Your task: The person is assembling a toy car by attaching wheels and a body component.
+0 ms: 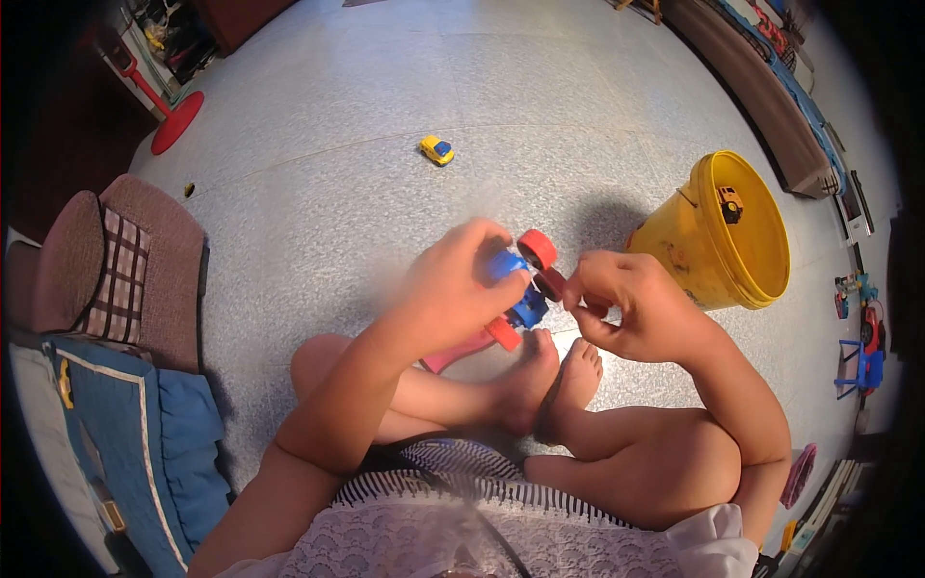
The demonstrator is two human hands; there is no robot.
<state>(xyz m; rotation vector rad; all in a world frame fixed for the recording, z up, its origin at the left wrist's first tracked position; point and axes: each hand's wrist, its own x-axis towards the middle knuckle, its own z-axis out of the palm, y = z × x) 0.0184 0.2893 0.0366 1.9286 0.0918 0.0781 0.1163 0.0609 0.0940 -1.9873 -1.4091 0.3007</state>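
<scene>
My left hand (458, 281) is closed around a blue toy vehicle (527, 308) with red wheels, held above my feet. One red wheel (537, 249) sticks out at its far end, and a red part (503, 332) shows at its near end. My right hand (631, 303) is at the toy's right side, its fingertips pinched at a dark red wheel-like part (551, 283). Whether that part is joined to the toy cannot be made out. My left fingers cover some of the toy's body.
A yellow bucket (679, 241) tilts at the right with a yellow toy truck (730, 204) in it. Ahead on the floor lies a yellow and blue toy car (436, 150). A brown cushioned seat (173, 241) stands left; several toys, including a blue and red one (871, 361), lie far right.
</scene>
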